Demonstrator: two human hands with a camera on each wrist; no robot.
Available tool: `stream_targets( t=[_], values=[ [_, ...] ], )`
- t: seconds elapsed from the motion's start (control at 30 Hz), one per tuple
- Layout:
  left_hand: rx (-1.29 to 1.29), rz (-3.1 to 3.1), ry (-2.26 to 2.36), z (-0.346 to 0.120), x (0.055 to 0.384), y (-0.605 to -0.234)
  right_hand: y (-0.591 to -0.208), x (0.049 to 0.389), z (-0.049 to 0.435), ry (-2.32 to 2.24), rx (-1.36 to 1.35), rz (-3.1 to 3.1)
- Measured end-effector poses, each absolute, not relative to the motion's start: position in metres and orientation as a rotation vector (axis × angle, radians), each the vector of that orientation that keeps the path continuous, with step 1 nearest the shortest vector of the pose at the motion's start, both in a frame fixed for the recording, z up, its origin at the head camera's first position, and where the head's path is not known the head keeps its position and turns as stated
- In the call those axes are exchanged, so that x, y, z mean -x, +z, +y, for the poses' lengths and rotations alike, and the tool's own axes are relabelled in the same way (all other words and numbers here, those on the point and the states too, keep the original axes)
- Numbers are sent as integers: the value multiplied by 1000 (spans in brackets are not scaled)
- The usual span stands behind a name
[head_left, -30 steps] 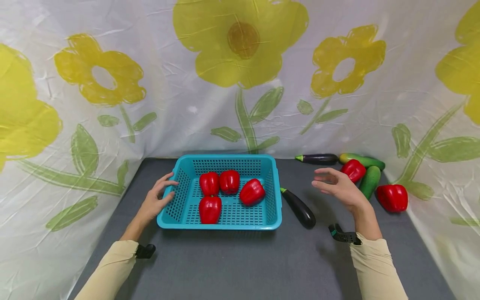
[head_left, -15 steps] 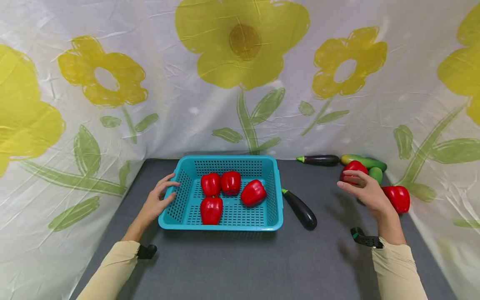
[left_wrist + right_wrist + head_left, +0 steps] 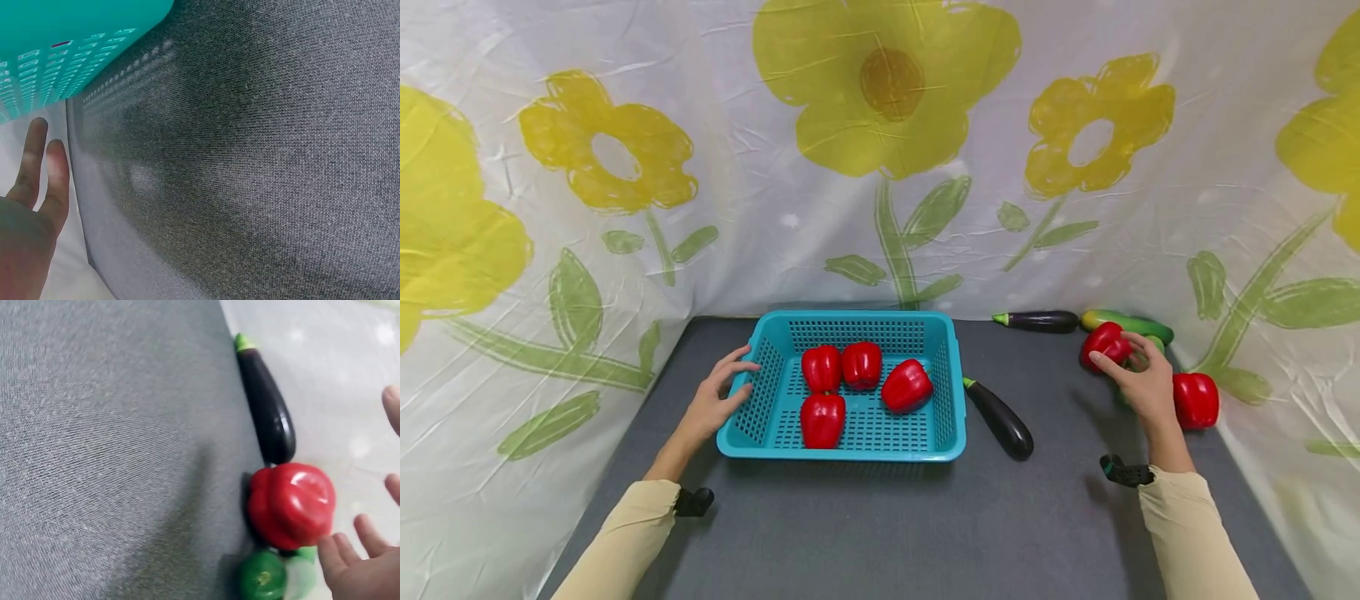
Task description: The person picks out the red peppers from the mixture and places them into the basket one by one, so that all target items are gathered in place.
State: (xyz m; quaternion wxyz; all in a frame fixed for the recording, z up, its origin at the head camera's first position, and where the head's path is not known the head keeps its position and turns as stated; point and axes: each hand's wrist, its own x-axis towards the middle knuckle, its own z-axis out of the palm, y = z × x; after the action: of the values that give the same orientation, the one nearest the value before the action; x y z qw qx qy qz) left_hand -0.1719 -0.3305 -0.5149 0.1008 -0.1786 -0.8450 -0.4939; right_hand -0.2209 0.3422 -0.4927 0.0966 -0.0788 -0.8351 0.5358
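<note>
In the head view my left hand (image 3: 713, 402) is at the left rim of a blue plastic basket (image 3: 842, 455), fingers apart and loosely bent. The left wrist view shows two straight fingers (image 3: 57, 172) beside the basket wall; I cannot tell if they touch it. Several red bell peppers (image 3: 907, 386) lie in the basket. My right hand (image 3: 1146, 387) reaches over another red bell pepper (image 3: 1103, 343) at the back right. In the right wrist view its fingers are spread, one fingertip close beside that pepper (image 3: 292, 505). A green cucumber (image 3: 262, 575) is mostly hidden behind this hand in the head view.
An eggplant (image 3: 1000, 419) lies right of the basket, and another eggplant (image 3: 1041, 321) near the back edge. A yellow-green cucumber (image 3: 1127, 323) lies behind the reached-for pepper. One more red bell pepper (image 3: 1196, 401) sits by the right table edge. A flowered curtain (image 3: 737, 233) stands behind the grey table.
My right hand has moved right, away from above the table near the eggplant, to the red bell pepper at the back right. The left hand stays by the basket.
</note>
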Motion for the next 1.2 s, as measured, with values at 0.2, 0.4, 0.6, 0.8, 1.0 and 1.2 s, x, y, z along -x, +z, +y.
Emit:
stream_targets(
  t=[0.2,0.4,0.6,0.8,1.0,1.2],
  values=[
    [514,-2511,-1441,-330,171,-514,-502,231,340,1545,288,-2390],
    [509,-2517,-1429,-331,172,-515,-508,239,340,1533,331,-2347],
    [507,-2520,-1428,-332,173,-516,-519,247,342,1452,347,-2357],
    [501,-2520,-1427,-331,173,-517,-524,250,344,1421,334,-2352],
    [508,-2512,-1441,-331,172,-516,-524,256,345,1404,324,-2347],
    [510,-2506,-1450,-331,172,-516,-524,264,345,1386,356,-2395]
  ],
)
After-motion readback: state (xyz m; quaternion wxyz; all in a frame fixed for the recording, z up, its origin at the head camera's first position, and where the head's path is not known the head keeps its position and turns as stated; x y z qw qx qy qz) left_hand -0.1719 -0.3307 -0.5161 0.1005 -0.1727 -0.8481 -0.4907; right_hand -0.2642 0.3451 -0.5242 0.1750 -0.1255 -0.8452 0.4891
